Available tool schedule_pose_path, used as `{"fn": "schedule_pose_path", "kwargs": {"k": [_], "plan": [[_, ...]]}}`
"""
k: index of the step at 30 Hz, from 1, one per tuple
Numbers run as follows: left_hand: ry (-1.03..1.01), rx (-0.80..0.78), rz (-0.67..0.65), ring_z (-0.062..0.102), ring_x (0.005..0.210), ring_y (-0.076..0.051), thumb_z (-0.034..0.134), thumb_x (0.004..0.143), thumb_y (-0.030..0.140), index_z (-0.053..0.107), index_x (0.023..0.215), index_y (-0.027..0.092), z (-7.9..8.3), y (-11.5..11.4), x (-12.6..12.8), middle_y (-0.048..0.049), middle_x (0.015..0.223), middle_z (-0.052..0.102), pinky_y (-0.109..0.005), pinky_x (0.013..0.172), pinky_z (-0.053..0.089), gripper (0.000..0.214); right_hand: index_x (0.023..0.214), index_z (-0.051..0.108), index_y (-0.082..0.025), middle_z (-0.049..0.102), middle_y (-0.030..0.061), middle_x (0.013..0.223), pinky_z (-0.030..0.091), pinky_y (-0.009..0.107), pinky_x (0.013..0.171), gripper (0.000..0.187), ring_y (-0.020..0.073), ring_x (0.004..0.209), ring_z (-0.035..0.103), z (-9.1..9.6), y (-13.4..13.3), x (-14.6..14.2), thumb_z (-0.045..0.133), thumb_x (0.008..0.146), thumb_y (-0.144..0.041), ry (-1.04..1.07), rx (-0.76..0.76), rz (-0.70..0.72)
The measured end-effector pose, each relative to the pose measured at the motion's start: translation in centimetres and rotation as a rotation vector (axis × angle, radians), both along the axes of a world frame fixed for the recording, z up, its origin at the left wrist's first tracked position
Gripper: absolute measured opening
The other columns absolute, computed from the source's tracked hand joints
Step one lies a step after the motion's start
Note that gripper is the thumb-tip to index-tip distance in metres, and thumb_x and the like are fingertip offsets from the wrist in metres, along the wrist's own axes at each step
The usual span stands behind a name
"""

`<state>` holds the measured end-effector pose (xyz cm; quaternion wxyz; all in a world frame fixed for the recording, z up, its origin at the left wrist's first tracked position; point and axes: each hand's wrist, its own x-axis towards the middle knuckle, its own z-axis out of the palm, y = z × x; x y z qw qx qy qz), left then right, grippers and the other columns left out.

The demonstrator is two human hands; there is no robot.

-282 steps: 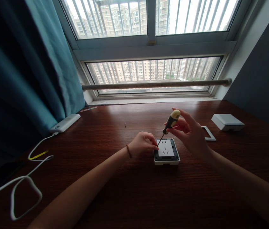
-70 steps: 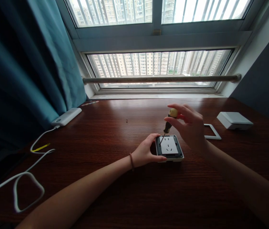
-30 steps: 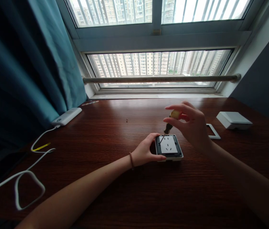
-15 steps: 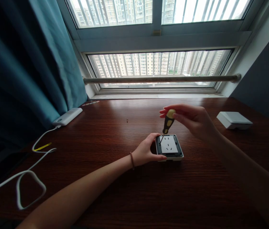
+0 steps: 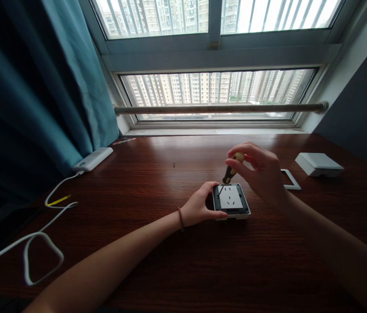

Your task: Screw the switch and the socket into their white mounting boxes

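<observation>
A white wall socket (image 5: 231, 198) with a dark inner frame lies face up on its white box on the table. My left hand (image 5: 200, 206) grips its left side, thumb along the near edge and fingers at the far left corner. Above it, my right hand (image 5: 257, 168) pinches the yellow top of a black-and-yellow screwdriver (image 5: 229, 172) between thumb and fingers. The screwdriver leans to the right, its tip down at the left screw hole of the socket. Whether a screw sits under the tip is too small to tell.
A white frame (image 5: 292, 179) lies partly behind my right hand, near a second white box (image 5: 320, 164). One small screw (image 5: 174, 164) lies beyond my left hand. At left are a white power strip (image 5: 94, 159), its looped cord (image 5: 60, 256) and a yellow strip (image 5: 59, 200).
My right hand has shifted right and turned, its fingers curling further round the screwdriver top. The screwdriver leans more to the right. The white frame has come into view. My left hand stays put.
</observation>
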<state>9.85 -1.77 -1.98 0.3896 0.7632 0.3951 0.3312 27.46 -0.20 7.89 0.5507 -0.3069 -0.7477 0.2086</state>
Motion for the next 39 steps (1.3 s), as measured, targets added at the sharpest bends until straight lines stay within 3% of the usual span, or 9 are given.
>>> {"fn": "schedule_pose_path", "kwargs": {"k": [5, 10, 16, 22, 28, 31, 35, 37, 39], "plan": [[-0.013, -0.003, 0.001, 0.047, 0.111, -0.025, 0.076, 0.057, 0.040, 0.039, 0.122, 0.019, 0.0, -0.1, 0.0, -0.0100, 0.122, 0.047, -0.039, 0.097, 0.039, 0.078, 0.120, 0.047, -0.019, 0.063, 0.0078, 0.105, 0.050, 0.037, 0.087, 0.036, 0.0185, 0.098, 0.060, 0.0, 0.8, 0.8, 0.052, 0.084, -0.024, -0.051, -0.134, 0.329], [-0.030, -0.017, -0.008, 0.050, 0.108, -0.025, 0.077, 0.057, 0.039, 0.040, 0.122, 0.019, 0.1, 0.0, 0.0, -0.0093, 0.119, 0.049, -0.038, 0.094, 0.042, 0.078, 0.123, 0.046, -0.021, 0.056, 0.0089, 0.122, 0.046, 0.041, 0.094, 0.034, 0.0200, 0.109, 0.056, 1.3, 0.5, 1.5, 0.042, 0.090, -0.021, -0.088, -0.196, 0.522], [-0.011, 0.006, -0.001, 0.048, 0.111, -0.025, 0.076, 0.057, 0.040, 0.039, 0.121, 0.020, 0.1, -0.1, 0.0, -0.0092, 0.121, 0.048, -0.039, 0.098, 0.038, 0.077, 0.107, 0.055, -0.018, 0.068, 0.0060, 0.094, 0.054, 0.038, 0.082, 0.024, 0.0192, 0.091, 0.065, 1.0, 0.5, 1.1, 0.054, 0.083, -0.023, -0.033, -0.202, 0.336], [0.005, 0.002, 0.010, 0.049, 0.108, -0.025, 0.076, 0.056, 0.041, 0.039, 0.122, 0.020, 0.0, 0.0, 0.0, -0.0090, 0.119, 0.048, -0.039, 0.095, 0.040, 0.078, 0.082, 0.052, -0.019, 0.062, -0.0010, 0.077, 0.057, 0.030, 0.063, 0.028, 0.0150, 0.071, 0.064, -0.3, 0.5, 0.2, 0.072, 0.065, -0.028, 0.085, -0.189, 0.092], [0.011, -0.001, 0.012, 0.048, 0.109, -0.025, 0.076, 0.056, 0.041, 0.040, 0.122, 0.020, 0.2, -0.1, 0.0, -0.0088, 0.120, 0.049, -0.039, 0.095, 0.040, 0.078, 0.112, 0.055, -0.027, 0.054, -0.0006, 0.083, 0.054, 0.025, 0.058, 0.038, 0.0121, 0.072, 0.056, -0.9, 0.5, -0.4, 0.063, 0.075, -0.030, 0.006, -0.065, -0.076], [-0.004, 0.001, 0.012, 0.048, 0.110, -0.026, 0.077, 0.056, 0.040, 0.040, 0.122, 0.020, 0.2, -0.1, 0.0, -0.0093, 0.120, 0.048, -0.040, 0.095, 0.040, 0.078, 0.116, 0.054, -0.027, 0.055, 0.0027, 0.094, 0.054, 0.027, 0.064, 0.034, 0.0137, 0.081, 0.056, -0.5, 0.8, 0.2, 0.055, 0.082, -0.027, -0.065, -0.029, 0.048], [-0.018, -0.002, 0.011, 0.047, 0.110, -0.026, 0.077, 0.055, 0.041, 0.040, 0.122, 0.020, 0.1, 0.0, 0.0, -0.0097, 0.121, 0.048, -0.040, 0.096, 0.039, 0.079, 0.128, 0.041, -0.028, 0.050, 0.0063, 0.124, 0.049, 0.037, 0.090, 0.044, 0.0189, 0.112, 0.051, 0.8, 1.1, 1.6, 0.046, 0.086, -0.017, -0.169, -0.125, 0.401], [-0.024, -0.005, 0.007, 0.047, 0.111, -0.026, 0.077, 0.055, 0.040, 0.040, 0.122, 0.020, 0.1, 0.0, 0.1, -0.0095, 0.121, 0.048, -0.040, 0.097, 0.039, 0.079, 0.129, 0.039, -0.028, 0.051, 0.0060, 0.126, 0.046, 0.040, 0.094, 0.045, 0.0201, 0.116, 0.050, 1.4, 1.0, 2.1, 0.046, 0.086, -0.015, -0.194, -0.196, 0.507], [-0.030, -0.006, 0.004, 0.047, 0.111, -0.026, 0.077, 0.055, 0.040, 0.041, 0.122, 0.020, 0.1, 0.0, 0.1, -0.0095, 0.122, 0.047, -0.040, 0.098, 0.038, 0.078, 0.125, 0.044, -0.025, 0.058, 0.0061, 0.117, 0.049, 0.041, 0.092, 0.041, 0.0205, 0.110, 0.055, 1.7, 0.9, 2.3, 0.048, 0.085, -0.016, -0.183, -0.237, 0.519]]}}
